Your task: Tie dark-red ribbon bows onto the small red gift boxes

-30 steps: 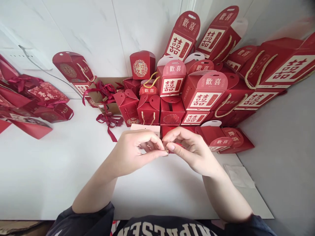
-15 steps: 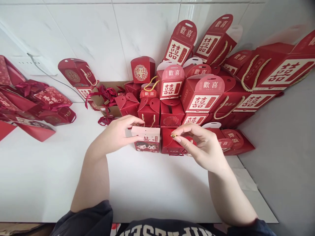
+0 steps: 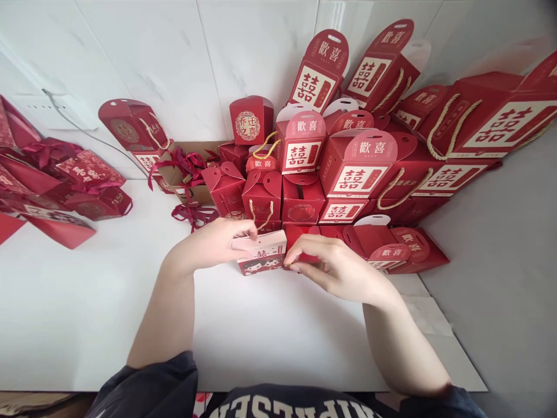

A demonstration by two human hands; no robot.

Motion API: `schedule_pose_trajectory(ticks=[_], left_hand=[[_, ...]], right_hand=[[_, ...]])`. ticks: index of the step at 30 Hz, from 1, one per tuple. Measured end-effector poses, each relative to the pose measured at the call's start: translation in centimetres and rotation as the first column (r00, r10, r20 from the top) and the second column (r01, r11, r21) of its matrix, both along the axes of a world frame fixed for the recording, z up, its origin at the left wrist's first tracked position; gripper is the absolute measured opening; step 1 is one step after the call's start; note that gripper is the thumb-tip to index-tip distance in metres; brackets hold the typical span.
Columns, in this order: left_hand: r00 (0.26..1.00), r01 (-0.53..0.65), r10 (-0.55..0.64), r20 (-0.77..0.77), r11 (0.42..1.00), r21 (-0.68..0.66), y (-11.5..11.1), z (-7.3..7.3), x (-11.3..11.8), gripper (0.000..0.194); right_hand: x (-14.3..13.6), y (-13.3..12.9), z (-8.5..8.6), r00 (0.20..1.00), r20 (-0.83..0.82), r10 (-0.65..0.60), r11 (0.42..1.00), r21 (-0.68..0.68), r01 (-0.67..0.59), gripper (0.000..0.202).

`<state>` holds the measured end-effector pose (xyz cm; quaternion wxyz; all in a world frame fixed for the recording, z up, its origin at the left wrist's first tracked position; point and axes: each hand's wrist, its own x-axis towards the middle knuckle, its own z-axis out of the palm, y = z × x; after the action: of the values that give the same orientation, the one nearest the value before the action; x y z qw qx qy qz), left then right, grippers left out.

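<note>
My left hand (image 3: 213,244) grips a small pink and red gift box (image 3: 263,265) by its upper left side. Printed on the box front are two cartoon faces, and its pale top part stands up. At the right side of this box, my right hand (image 3: 337,264) has its thumb and fingertips pinched together. A tiny gold-coloured thing (image 3: 287,265) shows at those fingertips, too small to name, close to the box's edge. Directly behind my hands stands a red box with gold rope handles (image 3: 261,203).
Red gift boxes (image 3: 357,174) are stacked against the wall at the back and right. A brown carton (image 3: 204,194) holds dark red ribbons, with more ribbon (image 3: 194,216) before it. Further red boxes (image 3: 98,200) lie at the left of the white table (image 3: 278,337). A grey wall bounds the right.
My right hand has moved left and down with the gold-coloured thing, up to the box's right side. The box in my left hand has shifted slightly right and tilted.
</note>
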<state>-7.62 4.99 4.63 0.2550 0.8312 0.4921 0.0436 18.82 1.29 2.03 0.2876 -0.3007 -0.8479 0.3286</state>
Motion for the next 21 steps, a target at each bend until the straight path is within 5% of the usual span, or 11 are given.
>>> schedule_pose_trajectory(ticks=[13,18,21], left_hand=[[0.991,0.121,-0.111,0.074,0.981,-0.154,-1.7,0.2,0.9,0.042],[0.979,0.188,-0.162,0.128,0.953,-0.236,-1.9,0.0,1.0,0.018],[0.968,0.251,-0.241,0.075,0.950,-0.187,-2.2,0.3,0.8,0.028]], right_hand=[[-2.0,-0.3,-0.5,0.989,-0.101,0.111,0.994,0.003,-0.111,0.011],[-1.5,-0.6,-0.2,0.920,0.005,0.391,0.919,0.060,-0.391,0.011],[-1.5,-2.0,-0.3,0.871,0.188,0.454,0.880,0.058,-0.471,0.020]])
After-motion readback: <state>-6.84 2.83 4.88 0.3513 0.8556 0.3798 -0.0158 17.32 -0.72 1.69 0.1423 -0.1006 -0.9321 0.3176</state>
